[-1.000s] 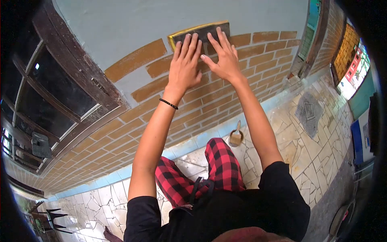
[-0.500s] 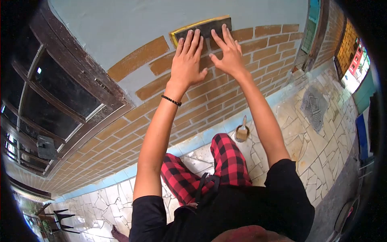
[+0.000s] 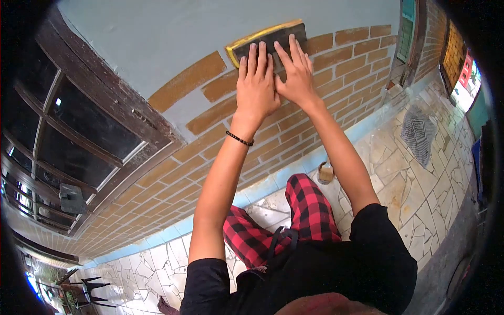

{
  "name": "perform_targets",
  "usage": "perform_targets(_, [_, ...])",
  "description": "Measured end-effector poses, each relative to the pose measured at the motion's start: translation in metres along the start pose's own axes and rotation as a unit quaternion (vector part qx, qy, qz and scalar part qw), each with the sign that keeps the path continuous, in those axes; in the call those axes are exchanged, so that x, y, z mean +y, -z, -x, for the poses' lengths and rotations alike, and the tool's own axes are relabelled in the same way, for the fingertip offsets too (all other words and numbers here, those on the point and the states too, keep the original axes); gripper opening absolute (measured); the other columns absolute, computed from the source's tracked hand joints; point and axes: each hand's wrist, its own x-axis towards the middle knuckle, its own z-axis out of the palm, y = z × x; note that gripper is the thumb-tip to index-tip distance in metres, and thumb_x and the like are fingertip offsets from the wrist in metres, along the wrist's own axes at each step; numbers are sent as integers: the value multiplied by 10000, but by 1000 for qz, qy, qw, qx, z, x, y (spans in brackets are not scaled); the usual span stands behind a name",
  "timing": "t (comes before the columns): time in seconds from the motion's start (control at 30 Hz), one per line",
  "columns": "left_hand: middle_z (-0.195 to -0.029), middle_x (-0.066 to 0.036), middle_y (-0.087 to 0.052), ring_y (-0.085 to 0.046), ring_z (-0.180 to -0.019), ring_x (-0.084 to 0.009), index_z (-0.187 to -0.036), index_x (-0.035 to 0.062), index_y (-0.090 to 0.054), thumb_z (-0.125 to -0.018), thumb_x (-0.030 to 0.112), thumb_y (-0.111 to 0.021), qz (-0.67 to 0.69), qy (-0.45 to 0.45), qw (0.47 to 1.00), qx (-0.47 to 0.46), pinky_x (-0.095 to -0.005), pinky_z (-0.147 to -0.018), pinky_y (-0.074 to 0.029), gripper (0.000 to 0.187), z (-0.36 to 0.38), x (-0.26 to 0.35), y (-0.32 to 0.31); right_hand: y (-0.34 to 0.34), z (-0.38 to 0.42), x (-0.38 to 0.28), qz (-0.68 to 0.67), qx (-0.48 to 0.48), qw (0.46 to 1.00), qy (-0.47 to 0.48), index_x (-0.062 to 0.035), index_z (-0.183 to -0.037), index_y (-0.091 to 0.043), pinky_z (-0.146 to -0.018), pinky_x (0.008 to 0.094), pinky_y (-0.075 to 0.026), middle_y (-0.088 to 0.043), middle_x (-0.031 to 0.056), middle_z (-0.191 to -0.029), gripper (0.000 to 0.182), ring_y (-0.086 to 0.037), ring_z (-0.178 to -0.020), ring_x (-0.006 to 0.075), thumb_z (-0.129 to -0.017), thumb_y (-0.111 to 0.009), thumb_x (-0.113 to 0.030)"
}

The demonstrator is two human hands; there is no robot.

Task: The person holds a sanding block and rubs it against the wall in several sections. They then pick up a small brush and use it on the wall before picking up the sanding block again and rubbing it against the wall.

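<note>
A dark rectangular pad with a yellow, foam-like edge (image 3: 286, 39) lies flat against the wall, at the top row of painted brown bricks. My left hand (image 3: 256, 86) presses on its lower left part, fingers stretched out, a black bead bracelet at the wrist. Beside it, my right hand (image 3: 298, 73) rests spread fingers on the pad's middle and right part. The hands meet or overlap near the thumbs. What lies beneath the pad is hidden. Below, the brown brick pattern (image 3: 210, 142) with grey joints covers the lower wall.
A small container with a brush (image 3: 325, 172) stands on the cracked-tile floor (image 3: 415, 199) near my right knee. To the left is a dark wooden window frame (image 3: 105, 94) with glass panes. A grey mat (image 3: 418, 135) lies at right. Plain grey wall (image 3: 157, 37) rises above the bricks.
My left hand has shifted toward the right hand, so their thumbs now meet. The pad keeps its place on the wall. The whole view has turned slightly.
</note>
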Motion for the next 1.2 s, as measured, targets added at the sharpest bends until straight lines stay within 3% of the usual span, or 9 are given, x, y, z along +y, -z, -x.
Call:
perform_targets(0.13, [-1714, -241, -317, -241, -1617, -423, -1538, -27, -508, -926, 196, -620, 29, 0, 1000, -5, -569, -1294, -267, 661, -1, -6, 3, -10, -1, -7, 12, 19, 1000, -20, -173, -1620, -470, -1222, 688, -264, -255, 275, -1735, 804, -297, -1585, 460, -854, -715, -165])
perform_targets(0.27, [-1730, -245, -272, -212, -1630, -419, -1554, -29, -488, -777, 219, -725, 12, 4, 999, -41, -564, -1302, -261, 849, -6, -7, 3, -20, -5, -4, 44, 17, 998, -30, -173, -1617, -470, -1222, 688, -262, -265, 270, -1733, 810, -293, -1589, 456, -846, -715, -149])
perform_targets(0.67, [-1726, -256, -273, -213, -1621, -441, -1558, -14, -485, -759, 329, -778, 45, 6, 999, -17, -587, -1298, -254, 917, 0, -4, 1, 7, -8, 6, -3, -22, 1000, -3, -243, -1584, -503, -1205, 663, -338, -296, 233, -1727, 832, -334, -1566, 460, -793, -752, -183])
perform_targets(0.93, [-1729, -273, -253, -199, -1623, -455, -1579, -27, -437, -700, 270, -829, 65, 12, 997, -47, -587, -1303, -249, 1007, -6, -3, 14, 1, -7, 0, -3, -5, 1000, 1, -174, -1592, -514, -1211, 633, -346, -291, 279, -1719, 861, -327, -1559, 502, -786, -815, -216])
perform_targets(1.07, [-1709, -314, -266, -198, -1616, -483, -1541, -96, -450, -767, 267, -746, 57, 14, 998, -30, -613, -1293, -243, 905, -10, -3, 2, -10, -8, 15, -5, -13, 1000, 3, -176, -1595, -515, -1194, 627, -369, -284, 268, -1728, 790, -308, -1577, 485, -838, -733, -114])
perform_targets(1.1, [-1689, -348, -273, -200, -1601, -525, -1519, -119, -462, -776, 272, -716, 63, 5, 998, -2, -664, -1271, -237, 877, -12, -1, 0, -7, -7, 11, 3, -16, 1000, 0, -185, -1602, -504, -1182, 629, -383, -277, 251, -1737, 789, -304, -1582, 475, -848, -700, -58])
perform_targets(1.2, [-1670, -373, -281, -207, -1583, -564, -1522, -112, -461, -765, 282, -726, 28, 23, 999, -31, -717, -1244, -234, 893, -15, 10, 0, 2, -7, 14, -8, -38, 999, 5, -197, -1606, -497, -1179, 637, -388, -260, 226, -1751, 812, -308, -1585, 462, -838, -723, -60])
